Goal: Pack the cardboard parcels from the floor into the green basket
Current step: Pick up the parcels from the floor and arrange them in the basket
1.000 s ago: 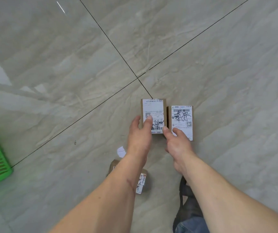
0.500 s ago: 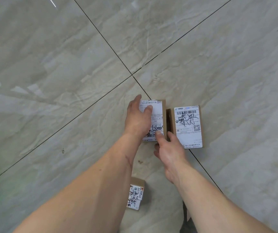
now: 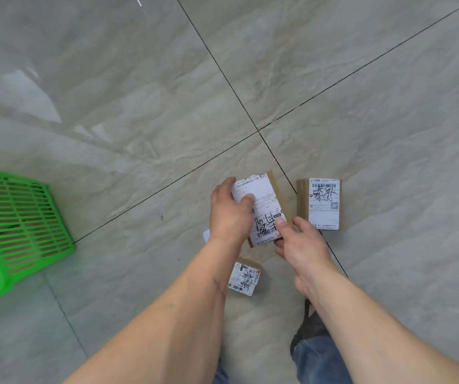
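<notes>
Three cardboard parcels show. The left hand (image 3: pixel 229 217) grips one labelled parcel (image 3: pixel 264 209), its fingers (image 3: pixel 243 202) curled over the far left edge, tilted above the floor (image 3: pixel 139 120). The right hand (image 3: pixel 303 245) pinches its near right corner. A second parcel (image 3: pixel 321 203) lies just right, a smaller parcel (image 3: pixel 243 278) nearer, between the arms. The green basket (image 3: pixel 15 225) sits well left.

Floor (image 3: pixel 112 314): large glossy grey marble-look tiles, pale veining. Thin dark grout lines (image 3: pixel 217 62) cross mid-frame. Bright light reflections (image 3: pixel 33 91) on left tiles; small dark speck (image 3: pixel 162 217).
</notes>
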